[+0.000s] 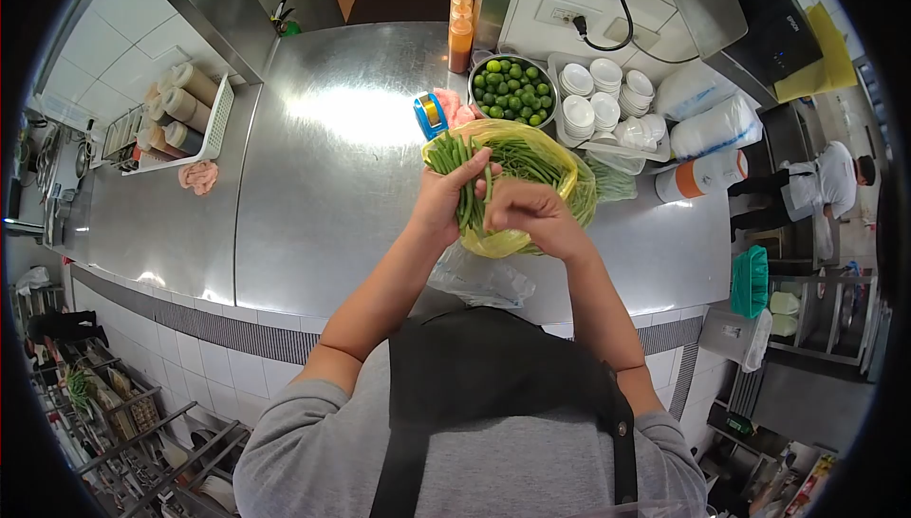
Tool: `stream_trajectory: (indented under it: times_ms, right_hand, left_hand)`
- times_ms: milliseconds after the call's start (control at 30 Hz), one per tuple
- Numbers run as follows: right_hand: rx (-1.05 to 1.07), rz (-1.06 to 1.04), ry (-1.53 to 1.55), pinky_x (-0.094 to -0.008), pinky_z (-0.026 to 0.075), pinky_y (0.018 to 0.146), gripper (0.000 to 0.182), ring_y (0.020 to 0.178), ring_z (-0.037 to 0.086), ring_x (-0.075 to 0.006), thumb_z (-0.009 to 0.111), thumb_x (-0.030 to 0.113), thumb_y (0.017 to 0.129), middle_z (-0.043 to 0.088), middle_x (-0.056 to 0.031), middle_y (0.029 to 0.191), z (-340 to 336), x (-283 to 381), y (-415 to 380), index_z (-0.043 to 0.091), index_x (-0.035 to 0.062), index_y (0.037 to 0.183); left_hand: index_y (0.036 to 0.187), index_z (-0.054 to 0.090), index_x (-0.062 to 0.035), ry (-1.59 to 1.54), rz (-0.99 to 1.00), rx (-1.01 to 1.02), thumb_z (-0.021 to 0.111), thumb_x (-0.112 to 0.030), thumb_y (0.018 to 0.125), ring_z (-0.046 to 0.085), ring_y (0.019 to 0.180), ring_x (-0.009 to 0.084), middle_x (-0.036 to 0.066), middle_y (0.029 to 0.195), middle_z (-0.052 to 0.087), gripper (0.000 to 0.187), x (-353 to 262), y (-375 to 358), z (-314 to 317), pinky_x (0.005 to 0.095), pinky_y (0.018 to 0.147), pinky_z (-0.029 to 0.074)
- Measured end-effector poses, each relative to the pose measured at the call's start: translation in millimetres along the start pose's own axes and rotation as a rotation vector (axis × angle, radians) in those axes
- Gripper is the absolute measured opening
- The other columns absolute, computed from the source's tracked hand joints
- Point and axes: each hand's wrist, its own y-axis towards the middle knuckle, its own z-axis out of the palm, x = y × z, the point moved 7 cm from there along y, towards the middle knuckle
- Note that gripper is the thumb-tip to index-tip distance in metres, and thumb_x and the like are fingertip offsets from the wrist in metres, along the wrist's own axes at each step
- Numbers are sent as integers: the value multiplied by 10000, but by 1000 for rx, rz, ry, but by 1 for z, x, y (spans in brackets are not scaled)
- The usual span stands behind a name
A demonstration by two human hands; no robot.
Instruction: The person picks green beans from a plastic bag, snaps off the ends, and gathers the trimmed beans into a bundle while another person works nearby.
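My left hand is wrapped round a bunch of green beans, which stands roughly upright in its grip. Close beside it, my right hand has its fingers curled at the right side of the bunch; what they pinch, if anything, is hidden. Beneath both hands lies a yellow plastic bag, open at the top, with more green beans inside. A clear plastic bag lies on the steel counter just in front of my apron.
Behind the yellow bag are a bowl of limes, a blue tape dispenser, orange sauce bottles and stacked white cups. A white basket of bottles stands on the steel counter at left. Another person is at far right.
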Motion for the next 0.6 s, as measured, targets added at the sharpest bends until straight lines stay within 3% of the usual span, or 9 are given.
stream_trajectory:
  times_ms: [33,167,233,267,300,367,400,467,600]
  right_hand:
    - [199,160,71,-285,479,772,79,781,596,-137,643,83,916,623,-27,831,12,-5,-4,675,18,883]
    - [286,278,9,-283,477,745,159,776,601,-121,602,134,938,628,-35,790,26,2,-8,670,11,862]
    - [38,286,-318,-261,481,690,224,730,573,-108,613,169,969,623,-31,792,-5,-19,-3,648,-17,852]
    - [-12,274,-492,-299,494,726,297,768,604,-179,602,218,981,633,-82,846,-17,-26,-1,646,-46,854]
    - [-10,272,-490,-299,494,726,297,768,604,-179,602,218,981,633,-82,846,-21,-31,1,646,-46,854]
    - [-162,316,-975,-355,498,795,262,853,622,-283,617,207,967,630,-146,957,-41,-34,3,650,-52,940]
    - [-161,315,-976,-355,498,795,262,853,622,-283,617,207,967,630,-146,957,-42,-40,7,650,-52,940]
    - [-430,114,-949,-405,482,869,199,969,596,-357,615,146,942,609,-175,1061,-55,-35,11,651,-18,1048]
    - [-548,-29,-1157,-424,479,883,203,1007,592,-357,613,87,904,603,-161,1061,-66,-51,15,638,19,1093]
  left_hand:
    - [1028,612,-40,17,40,0,713,-123,925,574,607,44,66,876,702,166,-1,2,0,187,526,494]
    - [1036,604,-40,-117,20,-46,704,-125,929,569,619,48,51,853,680,169,3,25,-27,186,532,494]
    - [1026,597,-38,-318,-63,-31,692,-128,936,565,634,54,28,827,647,159,4,25,-29,189,536,493]
    - [1003,590,-40,-341,-70,-99,687,-137,940,568,644,65,10,792,607,151,1,21,-28,190,532,486]
    - [1003,590,-40,-340,-66,-101,687,-137,940,568,644,65,10,792,607,151,2,21,-30,190,532,486]
    - [1020,580,-35,-320,-71,-98,704,-149,933,569,634,79,12,783,594,189,7,21,-37,198,523,487]
    - [1020,580,-35,-321,-70,-97,704,-149,933,569,634,79,12,783,594,189,9,21,-39,198,523,487]
    - [978,580,-43,-274,-87,-65,679,-147,954,585,644,79,-9,753,566,146,14,22,-41,170,566,532]
    - [990,585,-33,-277,-81,-98,705,-126,933,599,644,86,14,788,601,163,13,16,-27,177,562,553]
